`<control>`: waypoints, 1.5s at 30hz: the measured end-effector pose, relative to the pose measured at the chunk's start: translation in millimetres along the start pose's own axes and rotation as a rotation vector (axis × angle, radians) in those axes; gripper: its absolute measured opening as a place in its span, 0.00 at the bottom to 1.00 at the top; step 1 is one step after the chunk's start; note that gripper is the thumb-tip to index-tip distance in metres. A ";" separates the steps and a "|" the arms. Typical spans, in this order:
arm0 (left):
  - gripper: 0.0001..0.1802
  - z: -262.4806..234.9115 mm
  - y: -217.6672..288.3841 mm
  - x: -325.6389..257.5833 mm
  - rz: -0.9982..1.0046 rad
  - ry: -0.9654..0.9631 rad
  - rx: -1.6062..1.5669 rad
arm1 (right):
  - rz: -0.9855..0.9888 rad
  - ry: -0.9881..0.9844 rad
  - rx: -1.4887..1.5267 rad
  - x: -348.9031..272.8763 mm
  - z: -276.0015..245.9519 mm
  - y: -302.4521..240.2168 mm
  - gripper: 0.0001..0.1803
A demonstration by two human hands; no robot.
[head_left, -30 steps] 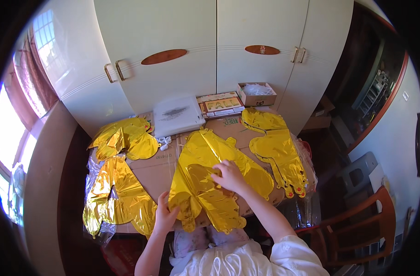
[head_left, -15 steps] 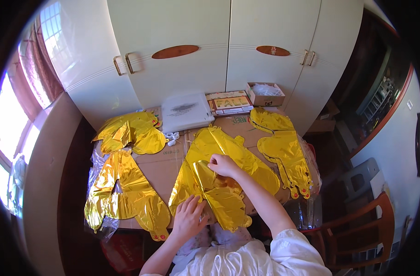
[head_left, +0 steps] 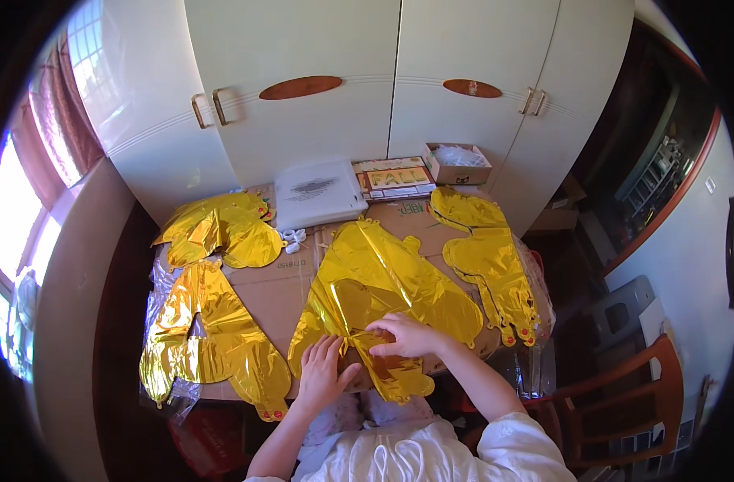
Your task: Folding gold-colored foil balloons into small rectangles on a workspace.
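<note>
You get bright daylight from the window on your left, foil glare, and fisheye-bent, dark-vignetted edges.

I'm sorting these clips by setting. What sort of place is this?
Most likely a room in a home, used for party preparation. White wardrobe doors stand behind a cardboard-covered table, a wooden chair is alongside, and both hands press a gold foil balloon.

Both hands cover the near middle of the gold foil balloon, so its shape there is hidden. The left hand and right hand lie on it; whether fingers pinch foil cannot be told
</note>
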State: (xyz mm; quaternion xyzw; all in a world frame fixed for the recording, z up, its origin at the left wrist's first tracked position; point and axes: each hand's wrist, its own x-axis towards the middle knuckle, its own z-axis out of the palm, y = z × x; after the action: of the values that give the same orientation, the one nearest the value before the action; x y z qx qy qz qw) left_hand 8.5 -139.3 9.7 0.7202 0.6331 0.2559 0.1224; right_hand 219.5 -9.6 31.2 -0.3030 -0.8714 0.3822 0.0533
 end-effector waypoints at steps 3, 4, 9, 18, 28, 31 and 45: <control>0.35 -5.3 3.3 -2.4 0.036 0.024 0.090 | 0.133 0.310 -0.313 -30.5 9.2 -15.1 0.36; 0.35 -5.2 4.3 -3.2 0.065 0.026 0.130 | 0.210 0.378 -0.432 -40.9 12.1 -16.5 0.36; 0.32 -2.9 19.1 -4.3 0.203 -0.042 0.140 | 0.386 0.358 -0.545 -62.9 27.9 -15.9 0.33; 0.33 8.9 16.6 -6.1 0.215 -0.111 0.084 | 0.196 0.495 -0.319 -59.3 43.8 -5.8 0.17; 0.29 -21.9 1.5 -22.4 -0.427 -0.059 -1.233 | -0.306 0.469 -0.246 -37.8 72.3 -102.2 0.16; 0.29 -17.6 -17.6 -36.3 -0.432 -0.059 -1.194 | -0.410 0.333 -0.032 -36.6 76.1 -105.8 0.23; 0.25 -31.4 13.5 -33.2 0.040 0.046 0.148 | 0.375 0.554 -0.459 -89.0 50.9 -51.1 0.34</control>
State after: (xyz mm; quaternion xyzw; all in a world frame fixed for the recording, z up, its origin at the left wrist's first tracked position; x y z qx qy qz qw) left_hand 1.3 -178.6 35.8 0.7338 0.6383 0.2273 0.0491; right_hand 250.3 -119.3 43.5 -0.5521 -0.8164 0.0849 0.1465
